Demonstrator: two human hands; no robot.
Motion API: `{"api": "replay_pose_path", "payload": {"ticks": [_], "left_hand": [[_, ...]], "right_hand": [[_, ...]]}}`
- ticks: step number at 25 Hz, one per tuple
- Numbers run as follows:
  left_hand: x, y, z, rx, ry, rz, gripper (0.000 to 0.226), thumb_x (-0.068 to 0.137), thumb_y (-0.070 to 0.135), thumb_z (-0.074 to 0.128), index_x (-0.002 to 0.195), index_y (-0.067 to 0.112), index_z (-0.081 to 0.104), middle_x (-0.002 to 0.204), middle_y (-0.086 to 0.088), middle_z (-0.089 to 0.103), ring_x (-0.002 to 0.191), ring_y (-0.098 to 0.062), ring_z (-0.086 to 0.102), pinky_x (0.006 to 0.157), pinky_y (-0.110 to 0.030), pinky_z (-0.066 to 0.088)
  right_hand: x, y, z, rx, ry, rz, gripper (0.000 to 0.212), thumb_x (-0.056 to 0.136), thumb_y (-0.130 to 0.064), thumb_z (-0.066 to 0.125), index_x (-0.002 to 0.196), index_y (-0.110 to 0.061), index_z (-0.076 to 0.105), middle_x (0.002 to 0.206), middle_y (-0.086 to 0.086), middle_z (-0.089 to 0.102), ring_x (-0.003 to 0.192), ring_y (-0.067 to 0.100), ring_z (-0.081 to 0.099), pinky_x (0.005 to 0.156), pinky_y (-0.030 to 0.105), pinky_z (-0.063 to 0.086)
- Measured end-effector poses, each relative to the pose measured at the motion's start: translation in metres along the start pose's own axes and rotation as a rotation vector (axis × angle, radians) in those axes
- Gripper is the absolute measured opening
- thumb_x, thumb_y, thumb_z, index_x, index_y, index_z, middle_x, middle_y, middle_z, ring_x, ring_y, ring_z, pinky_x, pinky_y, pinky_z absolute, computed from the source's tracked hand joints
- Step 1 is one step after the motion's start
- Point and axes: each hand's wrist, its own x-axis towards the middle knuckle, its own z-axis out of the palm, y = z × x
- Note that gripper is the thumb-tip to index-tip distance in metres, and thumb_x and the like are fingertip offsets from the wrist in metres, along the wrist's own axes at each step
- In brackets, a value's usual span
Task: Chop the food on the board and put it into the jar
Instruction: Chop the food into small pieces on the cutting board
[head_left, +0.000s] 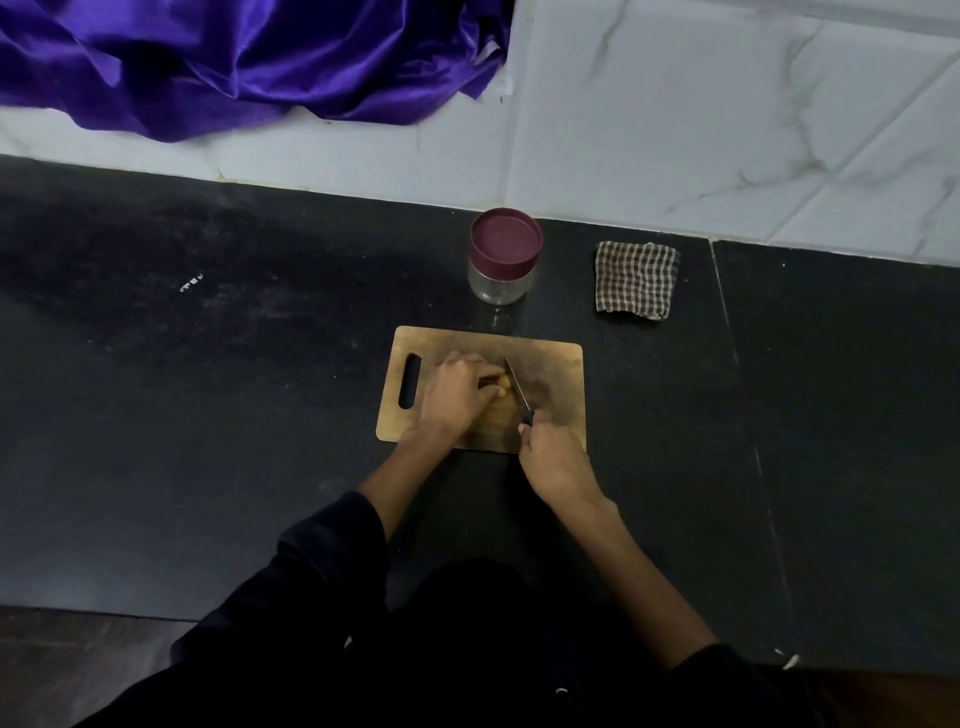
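A wooden cutting board with a handle slot lies on the black counter. My left hand curls over a small yellowish piece of food in the board's middle and holds it down; most of the food is hidden under my fingers. My right hand grips the dark handle of a knife at the board's near edge. The blade runs away from me right beside the food's right end. A glass jar with a maroon lid on it stands just behind the board.
A folded checked cloth lies to the right of the jar. Purple satin fabric is heaped on the white ledge at the back left. A white tiled wall borders the counter's far edge.
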Motion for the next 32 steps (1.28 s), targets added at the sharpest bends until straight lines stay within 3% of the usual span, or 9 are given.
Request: {"api": "replay_pose_path", "payload": {"ticks": [8, 14, 23, 28, 32], "left_hand": [[-0.001, 0.001, 0.001, -0.013, 0.038, -0.004, 0.029, 0.083, 0.021, 0.071, 0.111, 0.021, 0.069, 0.115, 0.004, 0.066, 0.113, -0.014, 0.052, 0.095, -0.032, 0.045], [-0.003, 0.004, 0.001, 0.004, 0.056, -0.032, 0.029, 0.083, 0.024, 0.07, 0.112, 0.024, 0.07, 0.114, 0.005, 0.066, 0.109, -0.015, 0.053, 0.092, -0.038, 0.046], [-0.006, -0.001, 0.004, -0.057, 0.083, -0.002, 0.029, 0.081, 0.02, 0.072, 0.11, 0.02, 0.069, 0.112, 0.002, 0.067, 0.109, -0.013, 0.054, 0.095, -0.033, 0.045], [-0.007, -0.001, 0.005, -0.074, 0.084, -0.01, 0.029, 0.081, 0.02, 0.072, 0.11, 0.021, 0.069, 0.111, 0.003, 0.067, 0.109, -0.012, 0.054, 0.096, -0.034, 0.046], [-0.009, 0.0, 0.004, -0.074, 0.098, -0.023, 0.03, 0.081, 0.02, 0.072, 0.111, 0.021, 0.068, 0.113, 0.004, 0.067, 0.111, -0.01, 0.053, 0.096, -0.028, 0.042]], "right_hand": [[0.01, -0.012, 0.001, -0.033, -0.002, 0.066, 0.018, 0.102, -0.022, 0.043, 0.112, -0.01, 0.051, 0.1, 0.009, 0.065, 0.088, 0.023, 0.065, 0.079, 0.042, 0.056], [0.008, -0.019, 0.006, -0.09, -0.011, 0.096, 0.019, 0.103, -0.018, 0.038, 0.117, -0.007, 0.046, 0.108, 0.013, 0.064, 0.098, 0.029, 0.064, 0.07, 0.035, 0.044], [0.003, 0.006, 0.001, 0.073, 0.006, 0.108, 0.024, 0.105, -0.031, 0.038, 0.112, -0.013, 0.053, 0.092, 0.003, 0.058, 0.084, 0.019, 0.06, 0.073, 0.039, 0.048], [0.005, 0.008, -0.005, 0.072, 0.049, 0.089, 0.023, 0.105, -0.031, 0.038, 0.113, -0.014, 0.052, 0.082, -0.005, 0.051, 0.07, 0.006, 0.05, 0.069, 0.034, 0.042], [0.004, 0.005, 0.004, 0.085, 0.037, 0.065, 0.024, 0.104, -0.03, 0.04, 0.116, -0.013, 0.054, 0.095, 0.003, 0.061, 0.084, 0.016, 0.061, 0.069, 0.033, 0.049]]}}
